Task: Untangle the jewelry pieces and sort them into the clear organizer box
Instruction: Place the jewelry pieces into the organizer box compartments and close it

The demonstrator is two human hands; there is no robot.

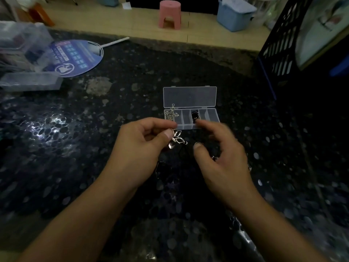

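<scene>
Here, in the head view, both bare forearms reach forward over a dark speckled table (113,103), the hands meeting just in front of a clear organizer box (191,114). The left hand (139,148) is curled, its thumb and forefinger pinching a silver cross pendant (171,114) that stands upright above the fingers, over the box's leftmost compartment. Just below that thumb hangs a small cluster of silver charms (176,140), and thin dark cord trails down between the two hands; how many pieces are tangled there cannot be told. The right hand (221,154) is blurred, with fingers spread and loosely bent and the thumb pointing toward the charms; it grasps nothing that can be made out. The box lies with its lid (189,97) swung back, away from the person. Five compartments can be counted in one row; one near the middle holds something dark (194,115), too small to identify, and the others look bare. At the far left of the table sit two other clear plastic containers (30,80) and one round hand fan (75,57). On the floor beyond stand one pink stool (170,14) and one blue bin (235,16).
</scene>
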